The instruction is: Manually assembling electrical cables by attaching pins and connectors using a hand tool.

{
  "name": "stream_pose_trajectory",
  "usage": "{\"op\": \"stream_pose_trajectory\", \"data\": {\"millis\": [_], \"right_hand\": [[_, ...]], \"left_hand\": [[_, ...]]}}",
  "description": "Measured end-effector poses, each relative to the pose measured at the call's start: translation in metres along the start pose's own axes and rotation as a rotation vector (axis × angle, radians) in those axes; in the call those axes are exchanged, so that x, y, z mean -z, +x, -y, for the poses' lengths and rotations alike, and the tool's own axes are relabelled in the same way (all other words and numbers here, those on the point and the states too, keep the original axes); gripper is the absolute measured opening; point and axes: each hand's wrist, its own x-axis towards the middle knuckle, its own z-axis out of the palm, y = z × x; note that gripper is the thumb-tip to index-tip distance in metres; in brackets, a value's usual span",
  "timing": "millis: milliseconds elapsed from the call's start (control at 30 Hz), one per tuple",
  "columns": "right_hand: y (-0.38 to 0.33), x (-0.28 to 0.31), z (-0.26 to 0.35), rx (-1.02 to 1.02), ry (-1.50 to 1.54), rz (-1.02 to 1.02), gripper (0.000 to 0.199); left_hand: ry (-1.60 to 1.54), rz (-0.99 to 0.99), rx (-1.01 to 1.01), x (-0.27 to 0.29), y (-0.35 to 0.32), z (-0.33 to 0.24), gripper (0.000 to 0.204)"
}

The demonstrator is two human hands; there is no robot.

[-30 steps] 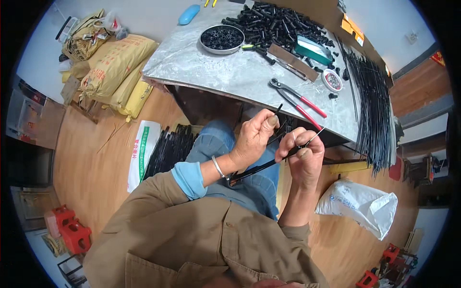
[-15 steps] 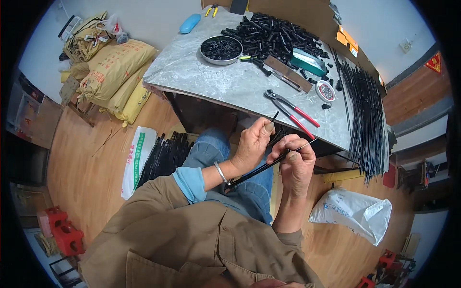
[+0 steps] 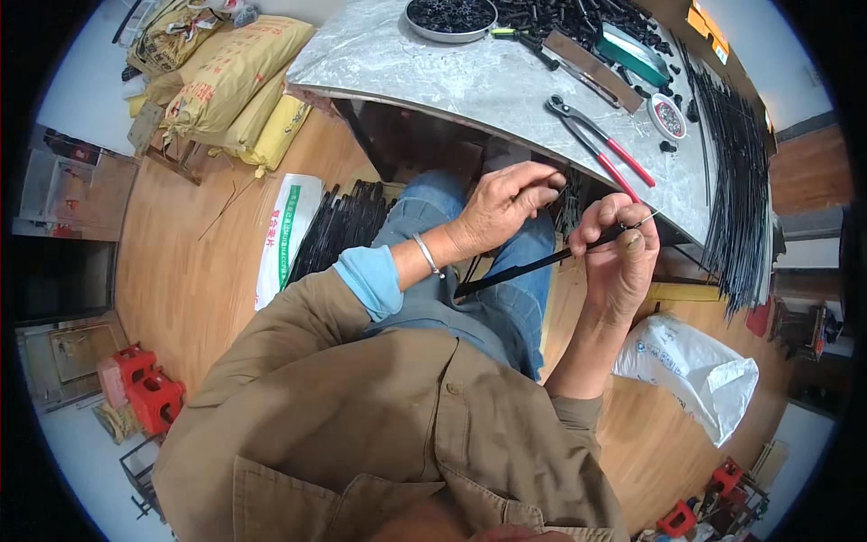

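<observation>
i see the right hand (image 3: 619,248) clenched around a thin black rod (image 3: 533,265), held over the lap just near of the tabletop (image 3: 470,81). the left hand (image 3: 501,208) pinches its fingers at something too small to tell. many finished-looking rods (image 3: 736,181) lie far right; i judge plenty remains.

What the left hand (image 3: 506,206) pinches is too small to tell; the bowl (image 3: 450,18) is cut off.
</observation>
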Motion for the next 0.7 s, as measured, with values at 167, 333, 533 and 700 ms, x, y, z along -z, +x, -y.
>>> {"op": "stream_pose_trajectory", "data": {"millis": [167, 333, 533, 700], "right_hand": [[-0.003, 0.003, -0.001, 0.001, 0.004, -0.007, 0.027], [-0.002, 0.001, 0.000, -0.011, 0.020, 0.000, 0.028], [0.005, -0.001, 0.005, -0.002, 0.027, 0.048, 0.027], [0.005, 0.000, 0.007, 0.001, 0.029, 0.068, 0.027]], "left_hand": [[0.387, -0.092, -0.141, 0.012, 0.005, -0.002, 0.019], [0.404, 0.140, 0.117, 0.025, -0.001, 0.021, 0.028], [0.346, 0.015, 0.215, 0.017, -0.013, 0.072, 0.021], [0.565, 0.029, 0.121, 0.017, -0.027, 0.091, 0.019]]}}
